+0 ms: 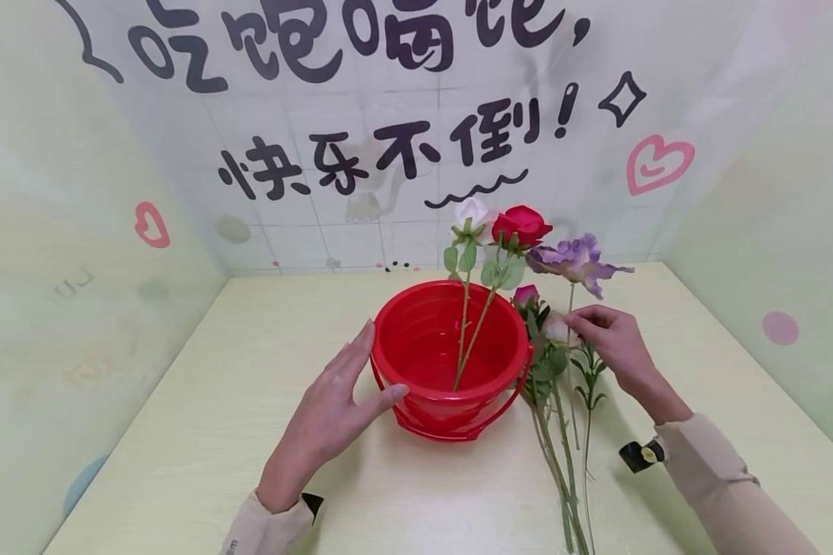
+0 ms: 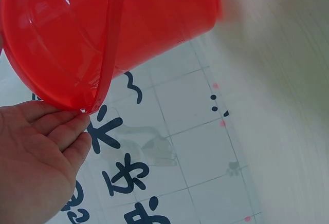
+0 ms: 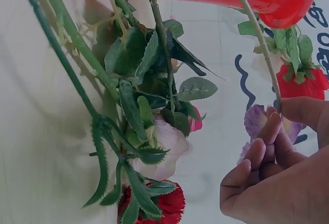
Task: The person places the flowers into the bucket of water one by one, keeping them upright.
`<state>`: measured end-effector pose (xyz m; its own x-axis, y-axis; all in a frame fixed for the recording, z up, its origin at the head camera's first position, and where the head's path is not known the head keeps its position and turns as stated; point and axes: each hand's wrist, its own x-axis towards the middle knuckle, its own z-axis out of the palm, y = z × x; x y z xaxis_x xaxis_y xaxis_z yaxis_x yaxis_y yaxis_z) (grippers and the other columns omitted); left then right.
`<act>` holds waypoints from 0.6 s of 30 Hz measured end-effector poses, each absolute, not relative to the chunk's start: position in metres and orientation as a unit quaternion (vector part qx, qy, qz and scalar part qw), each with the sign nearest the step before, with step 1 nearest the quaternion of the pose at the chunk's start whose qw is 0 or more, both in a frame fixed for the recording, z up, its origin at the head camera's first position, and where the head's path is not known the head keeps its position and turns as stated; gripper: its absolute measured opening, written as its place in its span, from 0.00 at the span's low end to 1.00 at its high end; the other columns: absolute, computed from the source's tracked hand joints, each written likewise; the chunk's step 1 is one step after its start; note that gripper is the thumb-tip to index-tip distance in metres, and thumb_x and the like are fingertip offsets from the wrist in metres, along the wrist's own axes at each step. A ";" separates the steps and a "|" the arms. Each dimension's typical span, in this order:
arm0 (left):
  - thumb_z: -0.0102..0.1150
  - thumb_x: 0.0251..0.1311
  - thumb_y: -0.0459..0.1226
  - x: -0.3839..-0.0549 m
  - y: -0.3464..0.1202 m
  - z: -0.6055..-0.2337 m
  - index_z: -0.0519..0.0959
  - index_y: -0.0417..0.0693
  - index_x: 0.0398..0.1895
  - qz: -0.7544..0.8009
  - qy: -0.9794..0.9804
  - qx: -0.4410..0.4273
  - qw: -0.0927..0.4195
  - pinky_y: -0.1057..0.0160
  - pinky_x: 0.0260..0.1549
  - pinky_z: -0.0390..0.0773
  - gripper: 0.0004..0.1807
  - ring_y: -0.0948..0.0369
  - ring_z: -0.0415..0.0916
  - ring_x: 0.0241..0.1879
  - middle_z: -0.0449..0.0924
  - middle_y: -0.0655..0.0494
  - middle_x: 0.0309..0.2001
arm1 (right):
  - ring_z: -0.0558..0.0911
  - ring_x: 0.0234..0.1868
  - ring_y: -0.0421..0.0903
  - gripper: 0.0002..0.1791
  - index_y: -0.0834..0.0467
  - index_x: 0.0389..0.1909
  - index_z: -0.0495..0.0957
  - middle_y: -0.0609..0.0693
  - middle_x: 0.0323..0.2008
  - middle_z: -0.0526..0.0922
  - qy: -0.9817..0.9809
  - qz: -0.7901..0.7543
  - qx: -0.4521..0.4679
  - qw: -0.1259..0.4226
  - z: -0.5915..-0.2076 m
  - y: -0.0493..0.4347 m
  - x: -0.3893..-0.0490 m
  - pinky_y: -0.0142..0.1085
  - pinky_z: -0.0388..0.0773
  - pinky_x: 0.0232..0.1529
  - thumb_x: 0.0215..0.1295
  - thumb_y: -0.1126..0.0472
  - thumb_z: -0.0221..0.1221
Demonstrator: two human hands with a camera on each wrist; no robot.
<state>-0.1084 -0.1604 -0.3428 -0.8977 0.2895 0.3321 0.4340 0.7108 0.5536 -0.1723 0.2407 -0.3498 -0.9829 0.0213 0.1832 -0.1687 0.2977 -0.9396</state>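
Note:
A red bucket [image 1: 430, 412] stands on the table with a white rose [image 1: 470, 216] and a red rose [image 1: 521, 226] leaning in it. My left hand [image 1: 326, 408] rests against its left side, the straight fingers [image 2: 77, 124] touching the rim and the thumb lying at the front rim. To the right of the bucket, my right hand [image 1: 618, 343] pinches the thin stem [image 3: 262, 44] of a purple flower [image 1: 578, 260] between thumb and fingertips. The blossom is up and the stem hangs down over the other flowers.
Beside the bucket lie several more flowers with long green stems [image 1: 562, 455]: a pink rosebud [image 1: 525, 295], a pale rose [image 3: 167, 147] and a red ruffled flower [image 3: 172, 203]. The bucket's handle [image 2: 110, 44] hangs down. A printed wall sheet [image 1: 347, 216] stands behind the table.

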 end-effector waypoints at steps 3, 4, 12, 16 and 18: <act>0.61 0.66 0.64 -0.109 -0.160 -0.343 0.52 0.55 0.84 -0.324 -0.918 -0.198 0.113 0.38 0.58 0.77 0.51 0.50 0.54 0.78 0.52 0.58 0.82 | 0.74 0.28 0.37 0.10 0.69 0.42 0.83 0.38 0.27 0.80 -0.797 0.595 0.045 0.095 -0.349 0.242 -0.173 0.30 0.74 0.27 0.75 0.64 0.61; 0.61 0.66 0.64 -0.109 -0.160 -0.343 0.52 0.55 0.84 -0.324 -0.918 -0.198 0.114 0.38 0.58 0.77 0.51 0.50 0.54 0.78 0.52 0.58 0.82 | 0.75 0.29 0.37 0.10 0.69 0.43 0.83 0.37 0.28 0.81 -0.796 0.596 0.046 0.100 -0.348 0.243 -0.173 0.30 0.74 0.28 0.75 0.64 0.61; 0.61 0.66 0.64 -0.108 -0.160 -0.342 0.52 0.55 0.84 -0.324 -0.919 -0.195 0.111 0.38 0.57 0.77 0.51 0.49 0.54 0.78 0.52 0.58 0.82 | 0.77 0.29 0.35 0.07 0.51 0.36 0.85 0.35 0.29 0.83 -0.789 0.602 0.047 0.111 -0.343 0.247 -0.173 0.28 0.72 0.26 0.76 0.62 0.60; 0.60 0.65 0.64 -0.108 -0.160 -0.342 0.52 0.55 0.84 -0.324 -0.920 -0.193 0.110 0.37 0.57 0.77 0.51 0.49 0.54 0.78 0.52 0.58 0.82 | 0.77 0.29 0.35 0.08 0.50 0.36 0.85 0.34 0.29 0.83 -0.790 0.602 0.039 0.113 -0.343 0.251 -0.173 0.28 0.73 0.26 0.76 0.61 0.60; 0.60 0.65 0.64 -0.108 -0.159 -0.342 0.52 0.55 0.84 -0.323 -0.920 -0.193 0.109 0.37 0.57 0.77 0.51 0.49 0.54 0.78 0.52 0.57 0.82 | 0.77 0.30 0.35 0.07 0.53 0.38 0.85 0.34 0.29 0.83 -0.791 0.600 0.033 0.116 -0.343 0.252 -0.174 0.29 0.73 0.26 0.76 0.61 0.60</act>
